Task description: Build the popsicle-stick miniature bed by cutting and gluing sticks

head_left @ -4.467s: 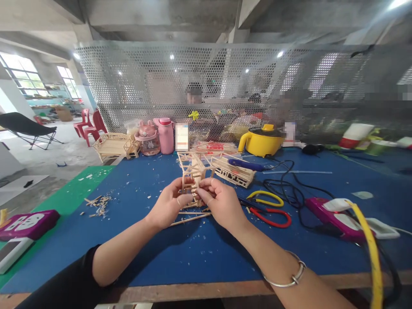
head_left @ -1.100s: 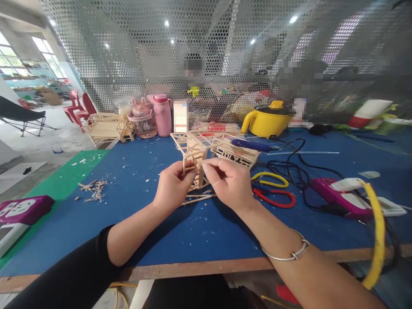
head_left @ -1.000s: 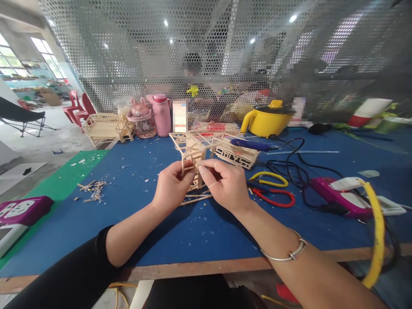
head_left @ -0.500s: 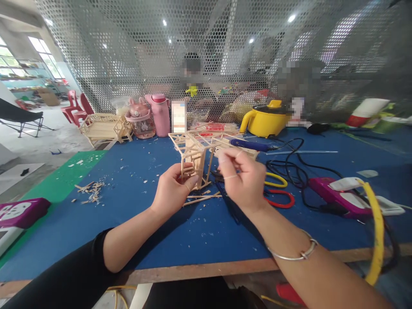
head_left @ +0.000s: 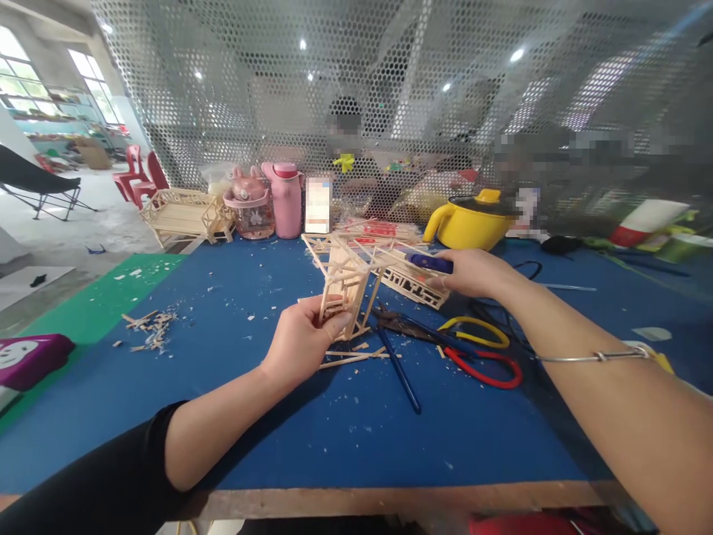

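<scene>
left fingers pinch the wooden frame, most of it above them.

Back edge of blue-topped table: squat yellow pot with side handle; upright pink bottle; clear jar with pink rabbit-eared top just beside. Behind, grey perforated screen. Floor, left: red plastic chairs.
</scene>
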